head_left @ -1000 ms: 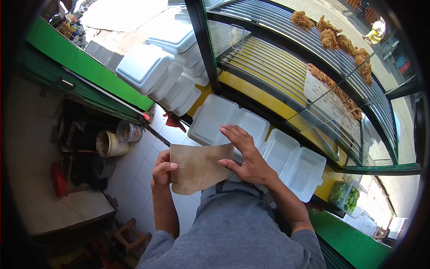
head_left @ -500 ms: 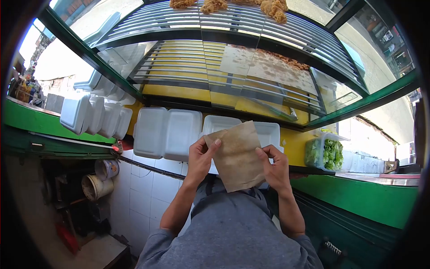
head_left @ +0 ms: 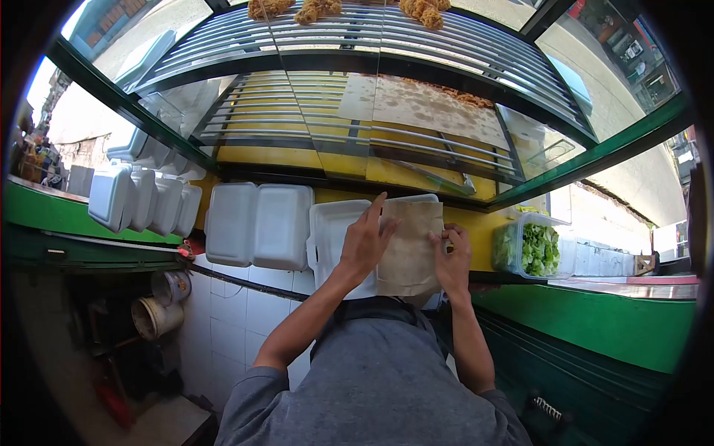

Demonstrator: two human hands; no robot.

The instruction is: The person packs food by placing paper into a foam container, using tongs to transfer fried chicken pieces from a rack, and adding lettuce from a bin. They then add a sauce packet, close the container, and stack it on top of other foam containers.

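A sheet of brown paper (head_left: pixel 409 256) lies over the right half of an open white foam takeout box (head_left: pixel 327 223), hiding most of that half. My left hand (head_left: pixel 364 241) is at the paper's left edge, its fingers stretched out and its thumb toward the sheet. On the opposite edge, my right hand (head_left: pixel 452 264) has its thumb and curled fingers closed on the paper. Just left of the open box sits another foam box (head_left: pixel 256 227), spread with its outer side up.
Several foam boxes (head_left: pixel 111 197) stand nested at the left. A clear tub of chopped lettuce (head_left: pixel 539 249) is on the yellow counter at the right. Ahead rises a glass display case with metal racks (head_left: pixel 245 126); fried chicken (head_left: pixel 424 11) sits on the top rack, and tongs (head_left: pixel 435 177) lie low inside.
The paper has come down from in front of me onto the open box's right half. My left hand has let go of its corner and straightened its fingers.
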